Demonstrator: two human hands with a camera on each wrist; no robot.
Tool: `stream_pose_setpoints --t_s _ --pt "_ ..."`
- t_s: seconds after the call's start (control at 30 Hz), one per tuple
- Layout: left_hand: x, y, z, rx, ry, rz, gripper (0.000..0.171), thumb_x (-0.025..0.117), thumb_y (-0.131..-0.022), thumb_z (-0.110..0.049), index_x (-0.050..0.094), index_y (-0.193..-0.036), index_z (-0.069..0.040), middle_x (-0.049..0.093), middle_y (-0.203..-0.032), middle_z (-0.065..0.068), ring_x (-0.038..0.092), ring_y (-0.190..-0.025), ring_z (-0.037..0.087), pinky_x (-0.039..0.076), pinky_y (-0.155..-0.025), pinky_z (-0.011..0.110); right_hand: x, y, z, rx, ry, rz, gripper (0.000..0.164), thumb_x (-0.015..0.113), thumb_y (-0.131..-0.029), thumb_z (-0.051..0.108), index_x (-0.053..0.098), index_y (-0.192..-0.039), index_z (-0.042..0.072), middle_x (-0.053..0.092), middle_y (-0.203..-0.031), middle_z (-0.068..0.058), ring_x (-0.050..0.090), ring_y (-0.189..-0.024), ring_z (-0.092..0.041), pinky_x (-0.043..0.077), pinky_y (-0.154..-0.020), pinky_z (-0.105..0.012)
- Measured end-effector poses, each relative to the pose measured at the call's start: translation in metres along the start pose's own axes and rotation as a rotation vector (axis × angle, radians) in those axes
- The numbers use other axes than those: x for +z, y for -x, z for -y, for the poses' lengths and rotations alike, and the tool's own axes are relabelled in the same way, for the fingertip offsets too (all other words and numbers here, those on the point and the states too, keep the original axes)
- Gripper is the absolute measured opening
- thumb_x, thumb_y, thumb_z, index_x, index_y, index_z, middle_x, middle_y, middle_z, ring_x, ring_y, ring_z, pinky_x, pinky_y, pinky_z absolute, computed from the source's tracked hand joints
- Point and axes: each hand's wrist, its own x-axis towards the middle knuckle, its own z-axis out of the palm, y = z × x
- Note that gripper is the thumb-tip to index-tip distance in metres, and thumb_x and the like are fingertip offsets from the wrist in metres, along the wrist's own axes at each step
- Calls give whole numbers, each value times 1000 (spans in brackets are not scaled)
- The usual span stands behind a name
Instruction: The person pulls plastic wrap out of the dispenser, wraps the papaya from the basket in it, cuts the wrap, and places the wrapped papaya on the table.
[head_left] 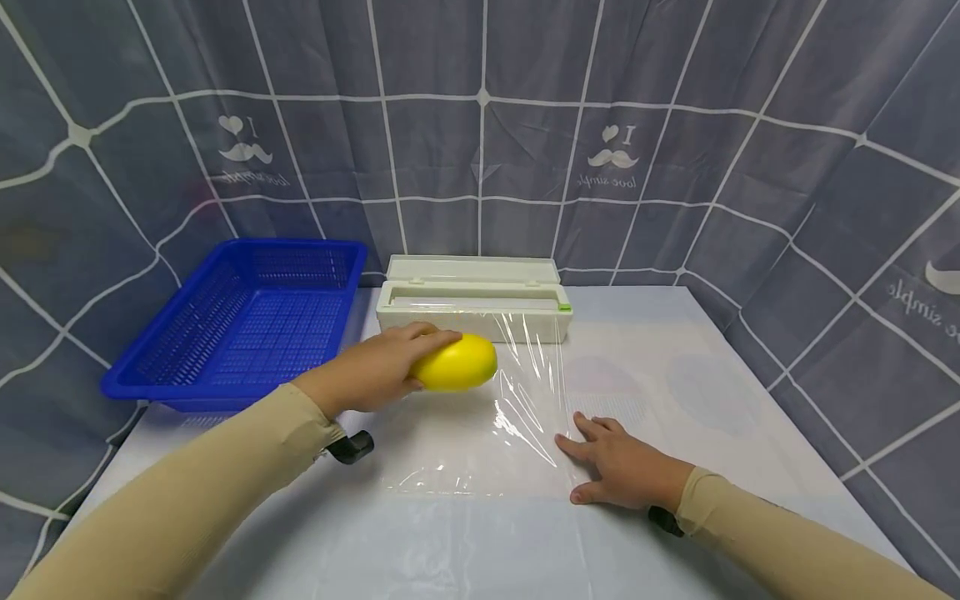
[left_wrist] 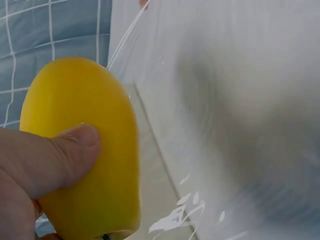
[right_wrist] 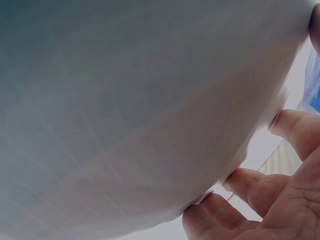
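My left hand point(head_left: 375, 367) grips a smooth yellow oval fruit point(head_left: 457, 363) above the sheet of cling film. In the left wrist view the thumb point(left_wrist: 75, 150) presses against the side of the fruit, and its lower end looks greenish with a dark stem spot. The clear cling film point(head_left: 480, 450) runs from a white dispenser box point(head_left: 472, 323) toward the front of the table. My right hand point(head_left: 626, 462) rests at the film's right edge, fingers spread and fingertips on the tabletop. The right wrist view shows those fingertips point(right_wrist: 240, 182) against a pale surface.
A blue plastic basket point(head_left: 225, 392) stands at the back left. The dispenser's lid point(head_left: 472, 268) is raised at the back, and a small green piece point(head_left: 565, 307) sits at its right end. A grey checked curtain point(head_left: 480, 150) surrounds the white table point(head_left: 450, 550).
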Motion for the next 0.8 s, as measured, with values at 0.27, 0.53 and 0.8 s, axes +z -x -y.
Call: stream_pose_setpoints --t_s 0.27,0.53,0.8 --pt "34 -17 -6 -12 24 95 83 79 -91 -4 42 -161 -30 54 -152 3 57 -134 33 46 -117 54 -1 -1 0 16 10 22 84 79 -89 55 50 -158 19 31 -168 -29 36 -149 -55 43 -115 -65" --pt "52 -23 -1 -47 54 146 82 77 -94 -5 41 -162 -32 52 -156 2 54 -138 33 42 -121 54 -1 -1 0 15 14 27 84 78 -89 56 50 -158 19 30 -169 -28 35 -149 -54 43 -115 -64" --pt "57 -24 1 -53 101 170 84 77 -94 -5 38 -164 -31 50 -159 4 52 -142 34 39 -123 55 -3 0 0 7 7 22 84 79 -89 54 49 -158 18 30 -168 -29 35 -149 -54 43 -115 -64"
